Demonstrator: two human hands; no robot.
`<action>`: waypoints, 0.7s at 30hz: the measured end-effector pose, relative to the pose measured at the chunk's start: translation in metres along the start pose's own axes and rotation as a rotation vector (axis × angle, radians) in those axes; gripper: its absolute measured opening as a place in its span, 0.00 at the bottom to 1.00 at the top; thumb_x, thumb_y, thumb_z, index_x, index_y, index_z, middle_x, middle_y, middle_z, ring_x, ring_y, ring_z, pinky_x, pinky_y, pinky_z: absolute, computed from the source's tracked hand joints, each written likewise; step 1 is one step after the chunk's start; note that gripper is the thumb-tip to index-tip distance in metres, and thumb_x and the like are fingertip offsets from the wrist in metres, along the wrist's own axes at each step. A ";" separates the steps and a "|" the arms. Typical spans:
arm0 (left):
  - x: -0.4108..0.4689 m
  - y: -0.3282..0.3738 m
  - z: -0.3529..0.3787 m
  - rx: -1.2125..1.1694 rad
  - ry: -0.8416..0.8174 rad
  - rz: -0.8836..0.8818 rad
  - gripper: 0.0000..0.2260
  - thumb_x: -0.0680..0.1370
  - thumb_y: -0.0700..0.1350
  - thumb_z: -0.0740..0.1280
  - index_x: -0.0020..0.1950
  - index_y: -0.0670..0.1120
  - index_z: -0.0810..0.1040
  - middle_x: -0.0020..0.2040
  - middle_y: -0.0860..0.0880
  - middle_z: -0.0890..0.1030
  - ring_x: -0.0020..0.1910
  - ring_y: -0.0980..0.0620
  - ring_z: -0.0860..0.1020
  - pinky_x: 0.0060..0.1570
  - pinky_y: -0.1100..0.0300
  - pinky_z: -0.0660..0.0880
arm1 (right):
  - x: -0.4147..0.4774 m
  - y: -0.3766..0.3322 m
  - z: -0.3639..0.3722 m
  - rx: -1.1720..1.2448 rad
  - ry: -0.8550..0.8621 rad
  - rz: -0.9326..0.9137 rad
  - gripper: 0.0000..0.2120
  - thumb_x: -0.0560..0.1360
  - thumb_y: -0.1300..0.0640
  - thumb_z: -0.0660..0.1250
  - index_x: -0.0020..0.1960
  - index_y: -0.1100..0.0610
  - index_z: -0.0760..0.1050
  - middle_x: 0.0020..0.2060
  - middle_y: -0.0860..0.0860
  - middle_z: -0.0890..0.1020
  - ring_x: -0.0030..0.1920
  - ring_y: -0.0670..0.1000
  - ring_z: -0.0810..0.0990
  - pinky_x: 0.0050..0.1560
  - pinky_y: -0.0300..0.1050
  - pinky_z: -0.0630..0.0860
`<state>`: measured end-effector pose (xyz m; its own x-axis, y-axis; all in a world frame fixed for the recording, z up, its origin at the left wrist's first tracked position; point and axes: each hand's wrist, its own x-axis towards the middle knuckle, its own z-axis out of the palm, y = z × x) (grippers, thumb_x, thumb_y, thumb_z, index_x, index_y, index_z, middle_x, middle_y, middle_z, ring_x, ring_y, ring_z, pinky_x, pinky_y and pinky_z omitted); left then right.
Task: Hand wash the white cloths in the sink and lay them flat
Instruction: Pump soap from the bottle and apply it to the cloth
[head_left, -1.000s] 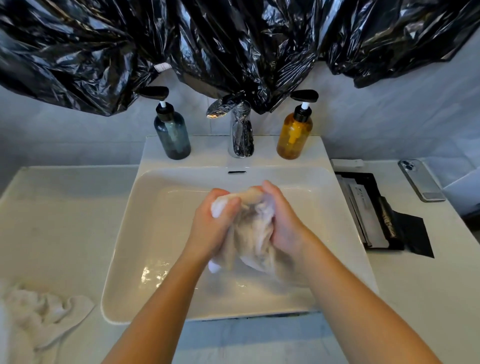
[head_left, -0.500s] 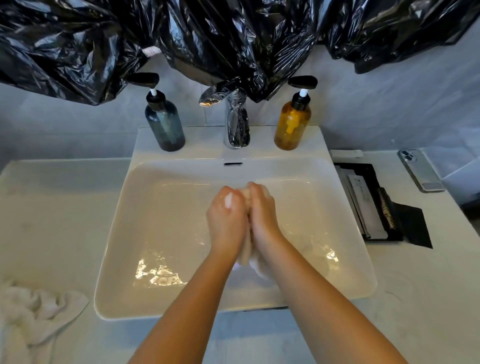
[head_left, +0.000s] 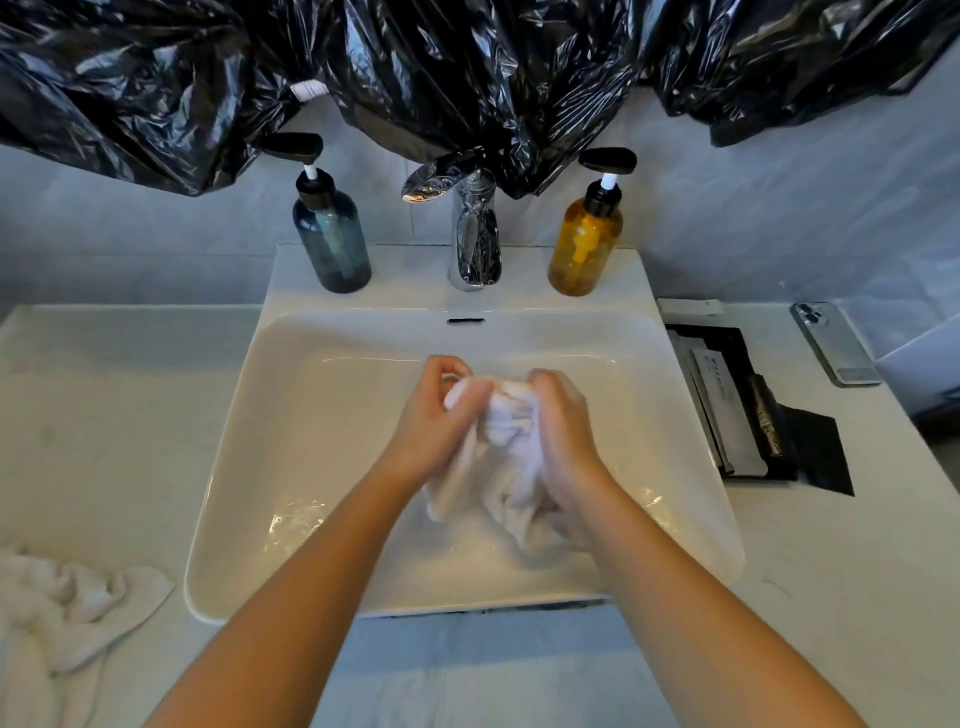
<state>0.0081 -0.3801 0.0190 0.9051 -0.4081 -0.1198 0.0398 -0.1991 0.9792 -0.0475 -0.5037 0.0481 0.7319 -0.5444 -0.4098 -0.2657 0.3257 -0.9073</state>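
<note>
The head view, the only one, shows two bare hands over one white sink (head_left: 228, 467). The left hand (head_left: 434, 423) and the right hand (head_left: 563, 426) both have their fingers curled round one white cloth (head_left: 506, 457), gripping its bunched upper part between them. The rest of that cloth hangs down in crumpled folds between the wrists, above the basin floor. Whether its lower end touches the basin is hard to tell. Wet glints show on the basin floor left and right of the arms.

A second white cloth (head_left: 67, 613) lies rumpled, not flat, on the white counter (head_left: 104, 415) at the lower left, well apart from the sink.

On the ledge behind the basin stand three things in a row: one blue-grey pump bottle (head_left: 332, 244) on the left, one chrome faucet (head_left: 475, 239) in the middle and one amber pump bottle (head_left: 584, 244) on the right. That makes two bottles, both upright with black pump heads.

Crinkled black plastic sheeting (head_left: 467, 67) hangs across the wall above them, and its lower edge reaches down to the faucet.

On the counter to the right of the sink lie one black tray (head_left: 727, 338) holding flat packets and, farther right, one phone (head_left: 834, 345) with its back facing up.
</note>
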 end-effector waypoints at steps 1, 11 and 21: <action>-0.005 -0.007 -0.006 0.079 -0.116 -0.019 0.19 0.68 0.61 0.70 0.54 0.57 0.72 0.45 0.54 0.81 0.40 0.58 0.79 0.42 0.63 0.75 | 0.005 -0.004 -0.006 -0.006 0.015 -0.039 0.12 0.80 0.61 0.61 0.37 0.54 0.71 0.33 0.51 0.74 0.35 0.50 0.74 0.38 0.42 0.71; -0.025 -0.023 -0.063 0.042 -0.157 -0.137 0.12 0.65 0.52 0.65 0.43 0.47 0.75 0.38 0.53 0.77 0.38 0.54 0.73 0.36 0.60 0.68 | 0.018 -0.053 -0.072 -0.843 -0.504 -0.094 0.28 0.62 0.33 0.74 0.47 0.54 0.74 0.42 0.50 0.76 0.43 0.52 0.75 0.40 0.45 0.70; -0.020 0.008 -0.057 -0.094 0.067 -0.251 0.09 0.76 0.34 0.61 0.53 0.44 0.74 0.42 0.44 0.79 0.39 0.46 0.78 0.35 0.57 0.76 | 0.029 0.008 -0.017 -0.263 -0.426 -0.092 0.17 0.67 0.58 0.64 0.54 0.47 0.80 0.53 0.50 0.83 0.57 0.52 0.81 0.53 0.43 0.77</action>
<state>0.0141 -0.3227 0.0384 0.8877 -0.2957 -0.3529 0.3030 -0.2021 0.9313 -0.0395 -0.5301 0.0276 0.9361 -0.1803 -0.3019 -0.2968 0.0555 -0.9533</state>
